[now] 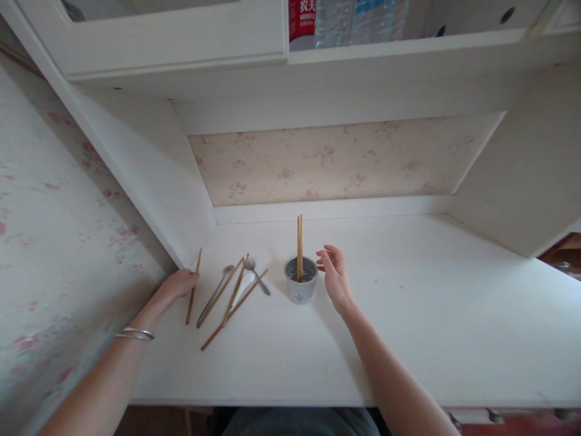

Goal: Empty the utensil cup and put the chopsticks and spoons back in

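At the far left of the white desk, my left hand (182, 283) is closed on a wooden chopstick (191, 303). To the right of it lies a loose group: several wooden chopsticks (213, 336), two metal spoons (249, 263) and a white spoon (242, 289). A grey-white utensil holder (301, 293) with small holes stands upright in the middle, with two chopsticks (300, 242) standing in it. Just right of the holder is my right hand (334, 275), its fingers apart and nothing in them. A small gap separates it from the holder's rim.
The white desk (422, 327) has a low back ledge and side panels. Overhead, a shelf (385, 66) carries plastic bottles (354, 21) and a red package (302, 17). A flowered wall (40, 242) borders the left side.
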### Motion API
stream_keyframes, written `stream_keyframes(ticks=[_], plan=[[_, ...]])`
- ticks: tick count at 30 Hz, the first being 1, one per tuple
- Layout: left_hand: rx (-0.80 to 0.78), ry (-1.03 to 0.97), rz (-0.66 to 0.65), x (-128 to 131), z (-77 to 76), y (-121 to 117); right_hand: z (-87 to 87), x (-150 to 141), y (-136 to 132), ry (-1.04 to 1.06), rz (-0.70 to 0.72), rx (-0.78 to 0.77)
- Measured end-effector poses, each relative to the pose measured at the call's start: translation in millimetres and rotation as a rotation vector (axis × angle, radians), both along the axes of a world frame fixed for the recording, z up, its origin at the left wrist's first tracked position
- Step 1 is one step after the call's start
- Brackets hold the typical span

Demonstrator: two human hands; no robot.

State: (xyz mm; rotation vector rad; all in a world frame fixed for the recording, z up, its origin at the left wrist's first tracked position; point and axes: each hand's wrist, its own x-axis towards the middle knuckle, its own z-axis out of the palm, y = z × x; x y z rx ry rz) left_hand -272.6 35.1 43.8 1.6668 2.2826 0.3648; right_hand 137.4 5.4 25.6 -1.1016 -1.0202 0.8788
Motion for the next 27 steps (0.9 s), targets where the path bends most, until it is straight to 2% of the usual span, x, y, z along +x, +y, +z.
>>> stream_keyframes(ticks=[3,4,8,10,12,15,18,22,27], plan=[[0.058,-0.132,-0.004,14,30.1,-3,0.7,0,1,0.017,-0.017,-0.005],[0.137,-0.235,-0.032,25,42.0,-5,0.6,-1,1,0.022,-0.021,-0.005],[0.402,-0.629,-0.218,95,86.5,-17,-0.5,-3,0,0.035,-0.024,-0.008],[0.489,-0.790,-0.322,135,101.3,-20,-0.9,-3,0,0.040,-0.017,0.001],[0.547,-0.877,-0.393,168,109.2,-18,-1.1,-3,0,0.045,-0.011,0.009],[0.581,-0.869,-0.457,205,108.7,-7,-1.1,-2,0,0.052,-0.006,0.004],[0.570,-0.774,-0.491,225,95.8,9,-0.7,-1,0,0.060,-0.003,0.003],[0.507,-0.633,-0.497,236,69.2,20,1.0,-2,-2,0.069,-0.002,0.015],[0.397,-0.522,-0.499,240,45.3,11,1.7,-5,-3,0.044,0.025,0.002]])
